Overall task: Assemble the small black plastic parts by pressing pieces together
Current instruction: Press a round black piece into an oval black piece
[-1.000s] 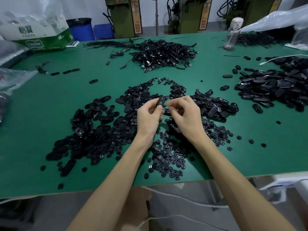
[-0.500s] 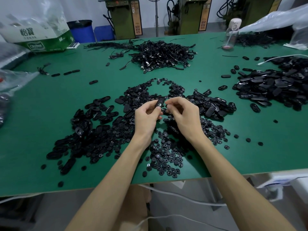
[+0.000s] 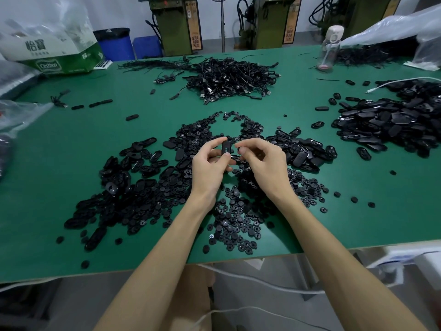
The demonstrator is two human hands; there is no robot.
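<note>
My left hand (image 3: 210,167) pinches a small black oval shell (image 3: 226,147) between thumb and fingers, held upright above the green table (image 3: 71,144). My right hand (image 3: 263,161) is right beside it, fingertips curled and pinched together at the shell's right side; whether it holds a small part I cannot tell. Under and around both hands lies a spread of black oval shells (image 3: 133,168) and small round black discs (image 3: 233,225).
A heap of assembled black ovals (image 3: 391,123) lies at the right, a tangle of black cables (image 3: 229,77) at the back centre. A clear bottle (image 3: 330,50) stands back right, a carton in plastic (image 3: 55,53) back left. The table's front edge (image 3: 143,268) is near my forearms.
Both hands stay together over the pile; the shell in my left hand has turned slightly more upright and the right fingertips have closed in beside it.
</note>
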